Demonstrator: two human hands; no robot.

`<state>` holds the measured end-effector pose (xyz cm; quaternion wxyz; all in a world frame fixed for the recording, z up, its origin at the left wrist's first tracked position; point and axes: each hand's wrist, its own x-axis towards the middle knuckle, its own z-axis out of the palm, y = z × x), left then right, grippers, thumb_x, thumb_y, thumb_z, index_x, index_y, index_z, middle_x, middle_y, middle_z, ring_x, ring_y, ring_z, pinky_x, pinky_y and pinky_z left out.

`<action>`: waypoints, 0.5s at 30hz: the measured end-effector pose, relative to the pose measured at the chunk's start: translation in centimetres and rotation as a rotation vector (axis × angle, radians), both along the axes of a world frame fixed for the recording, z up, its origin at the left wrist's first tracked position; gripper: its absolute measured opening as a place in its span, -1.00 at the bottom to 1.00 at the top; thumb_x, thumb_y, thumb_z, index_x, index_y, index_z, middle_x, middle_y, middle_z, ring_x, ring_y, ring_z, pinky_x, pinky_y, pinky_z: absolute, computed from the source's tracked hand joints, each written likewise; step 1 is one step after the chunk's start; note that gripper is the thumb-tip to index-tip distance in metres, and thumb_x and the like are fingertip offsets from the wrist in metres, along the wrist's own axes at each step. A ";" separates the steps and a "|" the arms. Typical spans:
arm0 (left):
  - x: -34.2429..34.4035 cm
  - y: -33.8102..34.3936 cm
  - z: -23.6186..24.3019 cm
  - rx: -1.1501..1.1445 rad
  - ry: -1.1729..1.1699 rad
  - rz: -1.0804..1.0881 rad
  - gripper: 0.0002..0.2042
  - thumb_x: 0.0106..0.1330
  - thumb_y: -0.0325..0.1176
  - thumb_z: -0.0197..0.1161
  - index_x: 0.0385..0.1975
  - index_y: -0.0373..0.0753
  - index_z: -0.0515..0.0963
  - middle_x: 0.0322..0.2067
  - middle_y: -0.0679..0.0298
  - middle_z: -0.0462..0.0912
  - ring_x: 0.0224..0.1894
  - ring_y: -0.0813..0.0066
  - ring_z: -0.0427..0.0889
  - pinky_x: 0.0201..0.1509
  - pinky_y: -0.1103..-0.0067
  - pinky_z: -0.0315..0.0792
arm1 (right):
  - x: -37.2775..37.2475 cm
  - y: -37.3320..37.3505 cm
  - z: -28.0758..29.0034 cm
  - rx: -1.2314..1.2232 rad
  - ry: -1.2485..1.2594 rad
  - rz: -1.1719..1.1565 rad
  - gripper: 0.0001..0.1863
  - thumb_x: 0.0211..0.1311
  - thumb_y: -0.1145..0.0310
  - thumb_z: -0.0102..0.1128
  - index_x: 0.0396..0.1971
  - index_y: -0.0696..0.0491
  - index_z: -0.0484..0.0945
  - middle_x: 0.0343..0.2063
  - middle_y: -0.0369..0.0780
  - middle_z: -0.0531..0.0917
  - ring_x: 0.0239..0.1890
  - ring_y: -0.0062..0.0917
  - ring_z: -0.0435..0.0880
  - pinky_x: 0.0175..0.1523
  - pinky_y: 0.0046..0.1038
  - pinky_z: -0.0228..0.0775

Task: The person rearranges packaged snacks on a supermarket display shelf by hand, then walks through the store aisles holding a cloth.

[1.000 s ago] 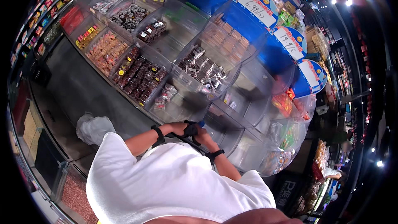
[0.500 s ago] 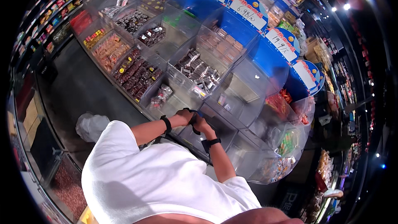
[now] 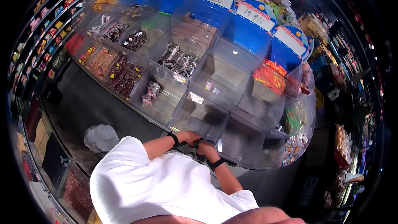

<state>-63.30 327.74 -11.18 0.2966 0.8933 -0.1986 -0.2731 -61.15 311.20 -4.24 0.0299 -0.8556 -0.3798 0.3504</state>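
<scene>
My left hand (image 3: pixel 189 137) and my right hand (image 3: pixel 207 149) are close together in front of my white shirt, at the near edge of a clear plastic candy bin (image 3: pixel 195 121). Fingers on both hands are curled closed. Something small and dark shows between and below them, too hidden to name. A black band (image 3: pixel 173 140) circles my left wrist and another black band (image 3: pixel 217 164) my right. Left of the nearest bin, a few wrapped packets (image 3: pixel 151 93) lie in a neighbouring compartment. Behind it, a bin holds a heap of dark-and-silver wrapped sweets (image 3: pixel 179 60).
Tiered clear bins curve around me, with blue backs and round price signs (image 3: pixel 256 14). Red packets (image 3: pixel 269 79) fill one at the right; dark wrapped snacks (image 3: pixel 125 77) fill one at the left. A white plastic bag (image 3: pixel 100 138) is left of me. Stocked shelves (image 3: pixel 52 20) line the far left.
The bins have shifted left and turned in view. My hands have come back from over the bins to the near edge, still together. The red packets show more fully.
</scene>
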 end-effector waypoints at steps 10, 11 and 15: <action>-2.9 -5.0 0.7 0.267 -0.318 0.283 -0.33 -0.08 -0.25 0.34 0.14 -0.22 0.36 -0.01 0.05 0.51 0.03 0.03 0.52 0.13 0.21 0.37 | -5.4 -8.0 -4.5 0.290 -0.108 -0.324 -0.20 0.13 0.18 0.13 0.36 0.02 0.02 -0.44 0.11 0.65 -0.40 0.06 0.65 -0.27 0.00 0.49; -4.1 -4.8 0.6 0.341 -0.368 0.321 -0.35 -0.08 -0.31 0.33 0.14 -0.21 0.36 0.00 0.07 0.51 0.04 0.07 0.51 0.16 0.22 0.35 | -6.0 -7.4 -4.2 0.237 -0.031 -0.350 -0.08 0.12 0.17 0.13 0.43 0.01 -0.16 -0.41 0.14 0.65 -0.36 0.08 0.65 -0.24 0.01 0.49; -5.3 -3.3 5.1 0.525 -0.231 0.338 -0.29 -0.06 -0.19 0.38 0.17 -0.22 0.32 0.07 0.10 0.44 0.20 0.18 0.37 0.24 0.18 0.25 | -4.9 -4.3 -3.7 0.350 0.127 -0.290 0.04 0.08 0.23 0.16 0.44 0.10 -0.32 -0.34 0.19 0.63 -0.30 0.03 0.64 -0.15 -0.10 0.48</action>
